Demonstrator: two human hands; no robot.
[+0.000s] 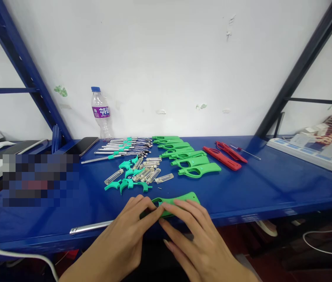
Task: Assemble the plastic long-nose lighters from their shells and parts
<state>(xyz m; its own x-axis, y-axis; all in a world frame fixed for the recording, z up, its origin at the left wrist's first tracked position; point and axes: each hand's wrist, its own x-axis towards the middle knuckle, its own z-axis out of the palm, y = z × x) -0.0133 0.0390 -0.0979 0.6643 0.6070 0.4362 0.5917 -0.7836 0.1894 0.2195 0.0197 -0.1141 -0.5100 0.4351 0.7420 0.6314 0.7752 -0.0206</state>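
Note:
At the table's front edge, a green gas lighter body (191, 197) lies between my two hands. Its silver metal tube (91, 227) sticks out to the left, past my left hand. My left hand (124, 235) is closed on the handle end, thumb and index finger pressed close to the opening. My right hand (193, 231) grips the body from the right, its fingertips meeting the left ones. The fingers hide most of the middle of the lighter. Just behind lie teal triggers (129, 183) and clear fuel tanks (148, 174) in a loose pile.
Several silver tubes with wires (118, 148) lie at the back. Right of them are green lighter shells (199, 169), red shells (223, 158) and a thin screwdriver (246, 152). A bottle (101, 113), a phone (85, 145) and a power strip (309, 154) stand around.

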